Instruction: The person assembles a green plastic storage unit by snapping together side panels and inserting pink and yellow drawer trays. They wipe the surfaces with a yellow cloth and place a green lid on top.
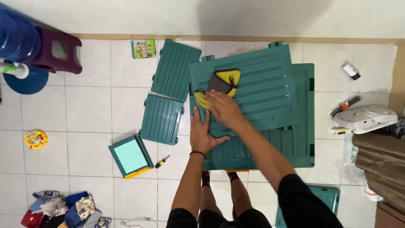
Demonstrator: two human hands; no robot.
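Note:
A large green ribbed plastic panel [261, 80] lies tilted on top of another green panel [301, 139] on the tiled floor. My right hand [225, 107] presses a yellow and grey cloth [221, 84] against the upper panel near its left side. My left hand [201, 133] lies flat, fingers spread, on the panel's lower left edge, holding nothing.
Two smaller green panels [175, 67] [161, 119] lie to the left, with a green drawer [130, 156] and a small screwdriver [162, 161] below them. A purple stool [59, 50] and blue water jug [17, 38] stand at the far left. Clothes [63, 209] are piled bottom left, bags [365, 118] at right.

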